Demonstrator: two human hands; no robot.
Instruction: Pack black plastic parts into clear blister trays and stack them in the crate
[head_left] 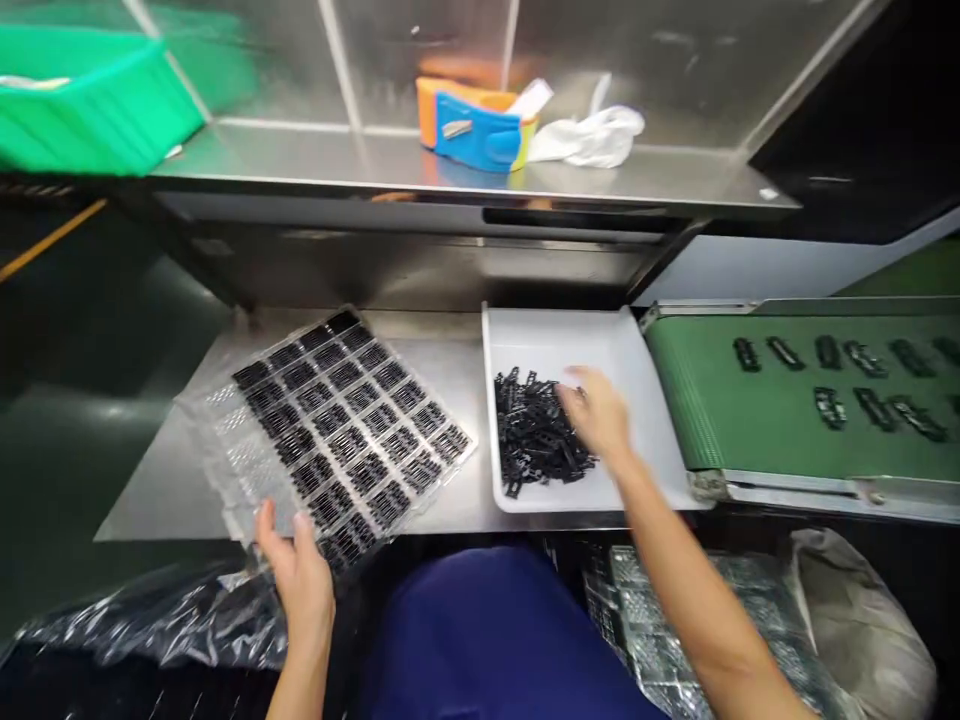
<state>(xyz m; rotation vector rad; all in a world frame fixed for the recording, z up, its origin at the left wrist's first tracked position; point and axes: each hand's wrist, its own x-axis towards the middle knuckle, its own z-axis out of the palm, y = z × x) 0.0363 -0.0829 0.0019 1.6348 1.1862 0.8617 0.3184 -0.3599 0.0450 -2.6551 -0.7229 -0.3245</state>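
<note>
Two hands, one compartmented tray (241, 450), one white bin (600, 338). Black parts (536, 435) heaped in bin's left half: overlapping, uncountable; small, slim, dark. Right hand (581, 400) blurred at heap, finger state can't tell. Left hand (289, 545) at tray's near edge, thumb and fingers apart, grip can't tell. Belt pieces (874, 408) cut off at right.

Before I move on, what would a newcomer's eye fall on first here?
Probably the loose heap of black parts in the white bin, with the right hand at it. Then the gridded clear tray on the left, the left hand at its near edge, and the green belt on the right.
</note>
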